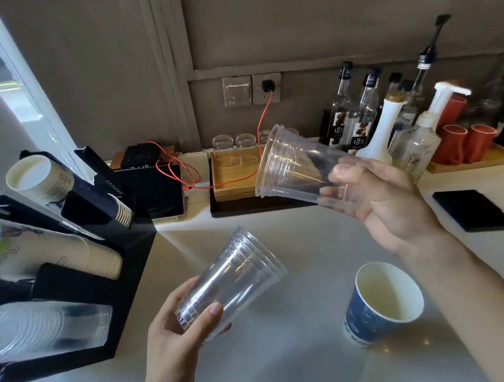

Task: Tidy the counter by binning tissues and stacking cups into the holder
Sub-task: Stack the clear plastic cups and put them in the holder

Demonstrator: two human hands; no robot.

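Observation:
My left hand (pixel 178 334) grips the base of a short stack of clear plastic cups (pixel 237 277), tilted with the rims pointing up and right. My right hand (pixel 392 206) holds a single clear plastic cup (pixel 297 168) by its base, its mouth facing left above the counter. The two cups are apart. A blue paper cup (pixel 376 305) stands upright on the white counter, below my right forearm. The black cup holder (pixel 129 262) fills the left side, with paper cup stacks in its upper slots and clear cups (pixel 46 327) in the lowest slot. No tissue is visible.
At the back stand a wooden tray (pixel 234 180) with upturned glasses, a black device with a red cable (pixel 182 169), syrup bottles (pixel 360 114) and red cups (pixel 466 141). Black square mats (pixel 471 208) lie on the right of the counter.

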